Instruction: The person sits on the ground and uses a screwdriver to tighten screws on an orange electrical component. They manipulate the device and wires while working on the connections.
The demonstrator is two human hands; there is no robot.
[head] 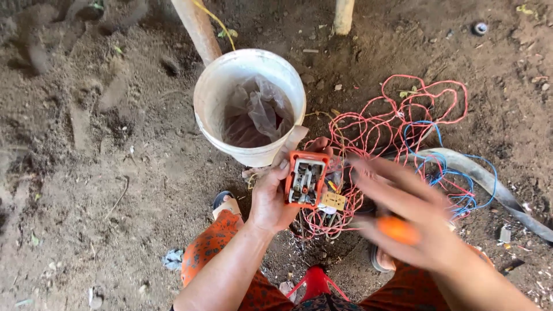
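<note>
The ground [86, 173] is brown dirt, and it fills the left side of the frame. A small crumpled scrap [173, 259] lies on the dirt at the lower left. Near the top middle stands a white bucket [207, 109] with a thin clear bag [256, 112] inside it. A wooden pole [199, 29] leans behind the bucket, and a second pole [344, 16] shows at the top edge. Below the bucket, in the middle of the frame, the left hand [268, 201] is closed around an orange switch box [305, 179]. The fingers wrap its left side and the thumb sits by its top. The box is open, and grey metal parts show inside. A small yellow piece [333, 200] hangs just beside the box on its lower right. A sandal [226, 203] peeks out under the left hand, above a knee in orange patterned cloth [210, 250]. Behind the box lies a big tangle of red wire [403, 115], with blue wire [455, 184] mixed in on the right. The right hand [415, 219] is blurry at the lower right. It has an orange handle [398, 230] in its grip, but I cannot tell how tight the fingers are. A grey hose [495, 187] curves over the dirt at the far right.
</note>
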